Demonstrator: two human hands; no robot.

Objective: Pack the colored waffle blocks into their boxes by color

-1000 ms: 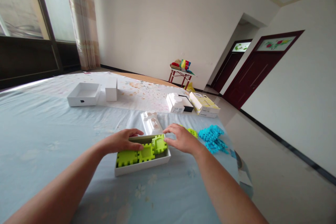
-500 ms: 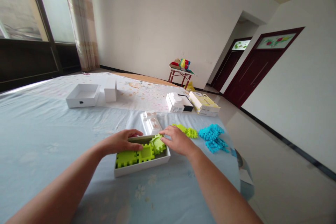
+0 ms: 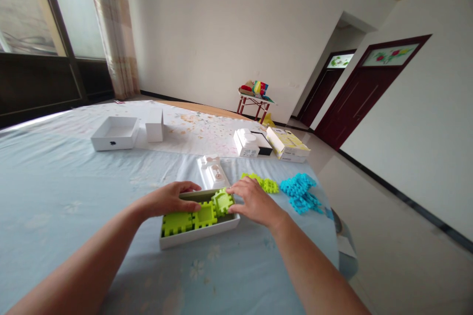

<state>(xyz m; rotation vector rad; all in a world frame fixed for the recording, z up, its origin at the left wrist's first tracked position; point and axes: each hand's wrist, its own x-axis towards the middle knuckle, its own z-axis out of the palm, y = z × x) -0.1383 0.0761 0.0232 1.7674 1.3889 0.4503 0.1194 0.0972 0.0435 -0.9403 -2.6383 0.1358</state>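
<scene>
A shallow white box point(image 3: 199, 239) stands in front of me with lime-green interlocking tiles in it. My left hand point(image 3: 172, 200) straddles its far wall, fingers behind the rim and thumb over the tiles inside. Beneath that hand lies a left tile point(image 3: 177, 225), beside a middle tile point(image 3: 204, 214). At the right end, a slightly tilted tile point(image 3: 222, 202) has its edge between the thumb and fingertips of my right hand point(image 3: 253, 199). Just beyond the box sits a white molded tray point(image 3: 213, 172).
More green tiles point(image 3: 269, 185) and a pile of blue tiles point(image 3: 298, 189) lie to the right. Farther back are an open white box point(image 3: 114, 140), an upright white box point(image 3: 154, 128), a white package point(image 3: 246, 142), a black-lined box point(image 3: 263, 143) and a yellow-and-white carton point(image 3: 288, 145).
My right hand has shifted slightly right and turned, its thumb now near the box's right rim. The right-end tile sits a little farther right and straighter. My left hand stays put.
</scene>
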